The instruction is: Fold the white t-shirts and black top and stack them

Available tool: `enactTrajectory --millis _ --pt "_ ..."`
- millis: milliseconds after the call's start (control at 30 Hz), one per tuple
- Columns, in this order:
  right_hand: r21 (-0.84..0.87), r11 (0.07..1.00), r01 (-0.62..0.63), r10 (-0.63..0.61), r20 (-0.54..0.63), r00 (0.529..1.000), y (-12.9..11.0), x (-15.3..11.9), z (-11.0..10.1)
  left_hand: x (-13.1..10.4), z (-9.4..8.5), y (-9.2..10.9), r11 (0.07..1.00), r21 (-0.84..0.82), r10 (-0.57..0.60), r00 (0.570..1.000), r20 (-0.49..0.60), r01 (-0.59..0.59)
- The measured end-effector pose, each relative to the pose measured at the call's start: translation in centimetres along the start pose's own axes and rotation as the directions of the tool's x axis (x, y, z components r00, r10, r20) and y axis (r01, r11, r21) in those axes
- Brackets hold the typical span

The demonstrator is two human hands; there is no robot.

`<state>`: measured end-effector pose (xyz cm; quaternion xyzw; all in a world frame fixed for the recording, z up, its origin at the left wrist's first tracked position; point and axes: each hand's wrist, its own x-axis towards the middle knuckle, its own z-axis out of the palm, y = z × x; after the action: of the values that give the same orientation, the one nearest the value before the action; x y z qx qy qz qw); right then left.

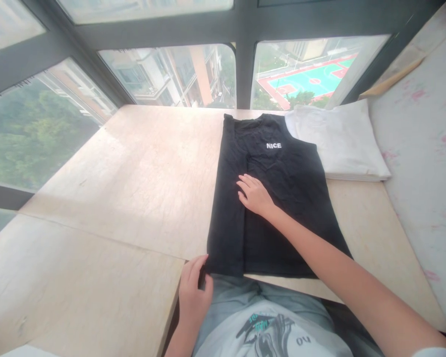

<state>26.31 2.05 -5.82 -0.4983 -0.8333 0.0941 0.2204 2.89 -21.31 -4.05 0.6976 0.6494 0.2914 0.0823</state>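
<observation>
A black sleeveless top with "NICE" in white letters lies spread on the pale board surface. Its left side is folded inward, making a long straight strip down that edge. My right hand rests on the fabric near the inner edge of this strip, palm down with fingers extended. At the lower left corner of the top is my left hand; its index fingertip touches or nearly touches the hem corner. The left thumb stands apart from the fingers, with a dark gap between them.
Folded white cloth lies at the right, partly under the top's shoulder. The pale board surface extends left to the windows, with a seam across it. A flower-patterned white panel stands along the right side. Dark window frames border the back.
</observation>
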Motion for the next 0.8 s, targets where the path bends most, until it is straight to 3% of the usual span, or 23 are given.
enactTrajectory --millis 100,300,467,567,667,800 --pt "0.016 1.000 -0.011 0.011 0.003 1.000 0.0 0.1 0.0 0.0 0.5 0.4 1.000 -0.023 -0.011 1.000 -0.006 0.011" --pt "0.020 1.000 0.002 -0.001 -0.026 1.000 -0.1 0.1 -0.2 0.6 0.5 0.1 0.989 -0.029 -0.143 0.989 -0.027 0.142" --pt "0.072 0.997 0.009 -0.005 -0.058 0.998 -0.1 0.1 -0.3 0.6 0.2 -0.7 0.993 0.032 -0.111 0.993 -0.028 0.112" --pt "0.152 0.988 -0.022 0.036 -0.087 0.996 0.0 0.3 -0.6 0.7 0.3 -0.6 0.996 0.083 -0.029 0.999 -0.042 0.032" --pt "0.265 0.960 -0.091 0.129 -0.130 0.983 0.1 -0.4 -1.4 0.8 0.1 0.0 0.981 0.158 0.125 0.991 -0.041 -0.117" --pt "0.365 0.915 -0.171 0.258 -0.206 0.944 0.9 -4.4 -3.8 0.8 0.0 1.0 0.931 0.160 0.331 0.944 0.007 -0.328"
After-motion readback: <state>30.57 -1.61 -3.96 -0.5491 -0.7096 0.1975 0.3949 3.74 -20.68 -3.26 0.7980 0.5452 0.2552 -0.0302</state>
